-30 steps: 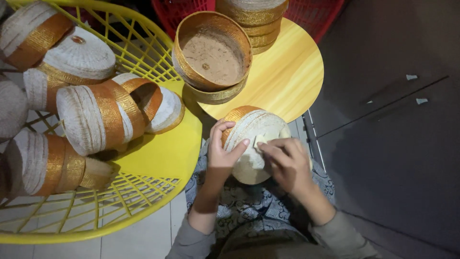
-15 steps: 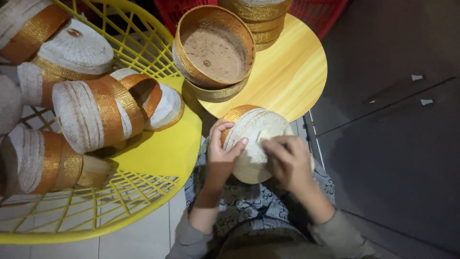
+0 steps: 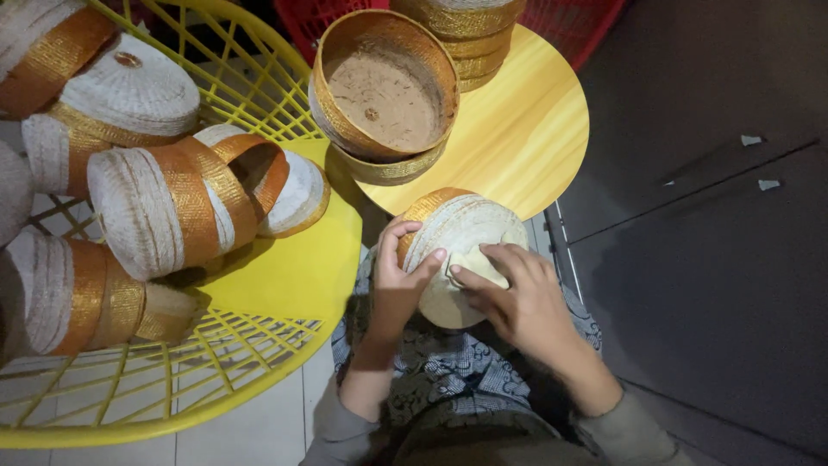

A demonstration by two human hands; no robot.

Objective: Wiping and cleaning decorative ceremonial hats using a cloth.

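Note:
I hold a round woven box lid [image 3: 448,229], whitish with a gold band on its rim, over my lap. My left hand [image 3: 398,280] grips its left edge, thumb on the gold rim. My right hand [image 3: 517,298] presses a small pale patch [image 3: 479,263] against the lid's face, with fingertips near a thin bent wire. An open gold-banded woven box [image 3: 384,86] with a brown inside leans on the small round yellow table [image 3: 526,129] just beyond the lid.
A big yellow wire basket [image 3: 259,380] at the left holds several white and gold woven boxes [image 3: 159,211]. A stack of gold-banded boxes [image 3: 470,34] stands at the table's far edge before a red basket [image 3: 586,26]. Dark floor lies to the right.
The view has shifted slightly. My right hand's fingers have slid a little leftward across the lid's face; my left hand keeps the same hold.

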